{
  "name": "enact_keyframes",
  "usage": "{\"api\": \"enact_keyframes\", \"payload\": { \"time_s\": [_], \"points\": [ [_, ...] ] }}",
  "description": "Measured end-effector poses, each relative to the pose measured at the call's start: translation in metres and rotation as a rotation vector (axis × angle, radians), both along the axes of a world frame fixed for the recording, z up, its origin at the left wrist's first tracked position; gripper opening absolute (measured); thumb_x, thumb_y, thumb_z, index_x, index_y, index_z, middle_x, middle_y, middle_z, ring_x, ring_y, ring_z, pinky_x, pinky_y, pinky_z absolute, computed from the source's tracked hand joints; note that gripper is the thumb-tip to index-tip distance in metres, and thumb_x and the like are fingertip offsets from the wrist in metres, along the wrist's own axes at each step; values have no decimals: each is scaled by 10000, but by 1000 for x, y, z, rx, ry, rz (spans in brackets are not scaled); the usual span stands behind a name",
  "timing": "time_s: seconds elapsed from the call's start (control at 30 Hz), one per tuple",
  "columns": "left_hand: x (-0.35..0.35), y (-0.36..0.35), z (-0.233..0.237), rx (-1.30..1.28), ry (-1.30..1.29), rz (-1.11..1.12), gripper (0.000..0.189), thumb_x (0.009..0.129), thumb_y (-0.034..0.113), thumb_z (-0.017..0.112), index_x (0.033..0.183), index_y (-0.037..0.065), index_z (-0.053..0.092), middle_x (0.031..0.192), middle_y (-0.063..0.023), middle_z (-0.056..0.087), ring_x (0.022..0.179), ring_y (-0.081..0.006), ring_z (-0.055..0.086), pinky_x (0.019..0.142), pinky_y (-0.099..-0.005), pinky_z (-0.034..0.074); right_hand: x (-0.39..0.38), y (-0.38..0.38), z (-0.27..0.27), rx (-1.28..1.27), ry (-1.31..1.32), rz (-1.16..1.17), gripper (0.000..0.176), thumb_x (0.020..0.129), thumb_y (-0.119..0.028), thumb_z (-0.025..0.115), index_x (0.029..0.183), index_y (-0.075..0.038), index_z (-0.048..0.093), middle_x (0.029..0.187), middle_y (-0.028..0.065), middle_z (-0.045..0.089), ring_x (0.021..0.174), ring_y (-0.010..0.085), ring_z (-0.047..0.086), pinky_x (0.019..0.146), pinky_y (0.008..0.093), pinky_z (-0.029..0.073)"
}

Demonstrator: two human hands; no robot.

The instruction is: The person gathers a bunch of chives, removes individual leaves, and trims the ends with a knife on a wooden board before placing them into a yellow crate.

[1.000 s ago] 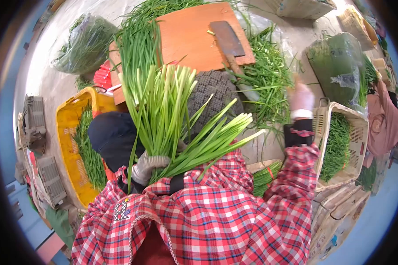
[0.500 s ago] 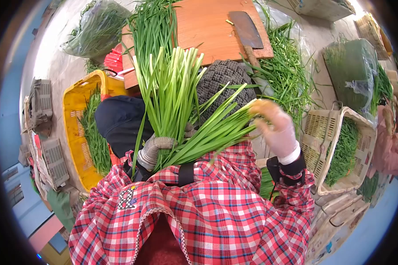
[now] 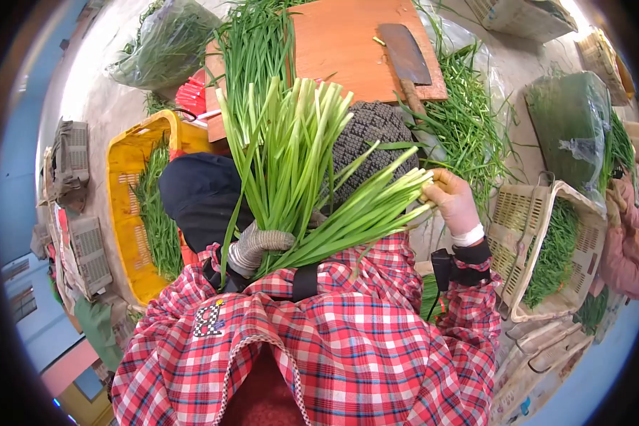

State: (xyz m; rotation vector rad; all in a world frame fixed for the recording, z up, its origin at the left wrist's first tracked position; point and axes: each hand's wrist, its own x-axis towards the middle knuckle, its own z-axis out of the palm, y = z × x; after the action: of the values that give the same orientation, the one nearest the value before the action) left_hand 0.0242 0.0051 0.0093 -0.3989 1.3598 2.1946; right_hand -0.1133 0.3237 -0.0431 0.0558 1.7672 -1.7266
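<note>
Long green stalks with pale cut ends [image 3: 291, 149] fan out in two bundles over my lap. My left hand [image 3: 257, 248], in a grey knit glove, is wrapped round their lower part. At the right, the fingertips of my right hand [image 3: 453, 202] pinch the pale ends of the smaller bundle [image 3: 376, 213]. In front of my knees lies an orange board [image 3: 341, 50], with a cleaver [image 3: 407, 60] resting on its right side.
More green stalks lie left [image 3: 252, 64] and right [image 3: 468, 121] of the board. A yellow crate [image 3: 124, 220] of greens stands at the left, a beige crate [image 3: 511, 213] at the right. Filled plastic bags [image 3: 167, 46] and another person's pink sleeve [image 3: 625, 255] are farther out.
My right hand has closed its fingertips on the pale ends of the smaller bundle. The larger bundle's tops have spread a little to the right.
</note>
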Motion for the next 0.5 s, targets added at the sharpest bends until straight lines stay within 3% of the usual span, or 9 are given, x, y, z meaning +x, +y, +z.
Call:
{"api": "enact_keyframes", "payload": {
  "time_s": [0.07,0.2,0.27,0.33,0.37,0.47,0.5],
  "points": [
    [1,-3,-8,4,65,-70,660,680,301,685,1210,-57,522,1178,-205,576,1089,-295,558,965,-399,427,-7,7,6,74,60,0,176,891,-131,571,969,16,627,734,21,617,631,67,555,581,193,433],
    [3,5,9,60,-36,1,653,628,254,658,1178,-78,542,1172,-231,576,1081,-326,562,980,-413,412,-31,30,24,204,297,-250,206,923,-180,539,826,-24,632,614,-28,530,517,28,438,463,179,317],
    [2,9,12,78,-78,19,679,585,238,657,1167,-93,543,1170,-254,569,1100,-343,549,1006,-425,394,-40,22,53,113,303,-266,234,924,-203,546,777,-36,620,571,-40,488,499,33,409,448,196,281],
    [3,12,10,126,-127,61,690,577,227,652,1177,-94,534,1178,-262,561,1097,-350,549,1015,-434,387,-42,-5,91,177,421,-72,220,916,-182,542,789,-26,632,568,-20,503,502,48,427,461,206,307],
    [3,12,10,121,-115,51,690,577,227,652,1177,-94,534,1178,-262,561,1097,-350,549,1015,-434,387,-43,-21,101,144,462,-31,198,892,-152,542,819,-1,647,589,9,538,524,70,467,498,219,366],
    [1,10,7,283,-207,99,701,576,217,647,1192,-94,520,1184,-267,554,1100,-360,545,1021,-442,381,-47,-38,88,119,532,154,175,835,-131,564,887,9,655,653,92,622,611,170,599,596,290,461],
    [0,10,6,264,-168,102,709,574,222,647,1195,-94,516,1181,-268,555,1098,-360,546,1021,-442,381,-48,-39,84,246,624,227,173,822,-138,575,894,-6,658,684,119,632,634,221,614,611,317,469]
  ]
}}
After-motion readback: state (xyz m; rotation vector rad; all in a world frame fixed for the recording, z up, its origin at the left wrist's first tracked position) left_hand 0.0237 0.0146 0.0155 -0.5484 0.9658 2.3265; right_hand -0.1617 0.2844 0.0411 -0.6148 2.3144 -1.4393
